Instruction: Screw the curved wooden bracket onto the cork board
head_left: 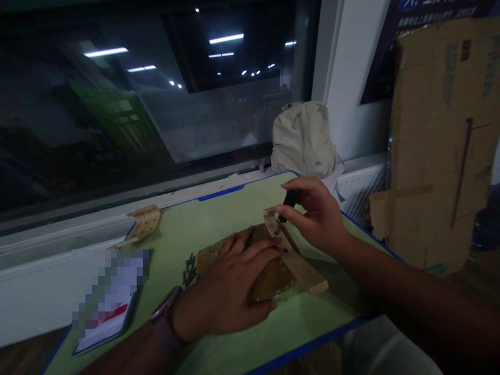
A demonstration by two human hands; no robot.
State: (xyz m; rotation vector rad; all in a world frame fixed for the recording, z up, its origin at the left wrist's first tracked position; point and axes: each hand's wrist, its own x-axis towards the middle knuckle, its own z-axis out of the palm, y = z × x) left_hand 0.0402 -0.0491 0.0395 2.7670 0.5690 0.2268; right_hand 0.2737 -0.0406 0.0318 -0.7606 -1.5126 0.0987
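Observation:
My left hand (224, 286) lies flat with its fingers spread on a brown, amber-speckled board (269, 278), and its fingertips reach a light wooden strip (297, 258) laid diagonally across that board. My right hand (312, 213) is raised just above the strip's far end, pinching a small black-handled tool (289, 199) between its fingers. The tool's tip points down at the strip. A dark wristband (166, 317) circles my left wrist. Several dark screws (189, 271) lie just left of the board.
A green mat (234, 203) with a blue edge covers the table. A perforated wooden piece (144, 221) sits at its far left corner, and a phone (107, 299) with a blurred screen lies near. A beige backpack (302, 138), radiator (361, 182) and cardboard sheet (437, 146) stand beyond.

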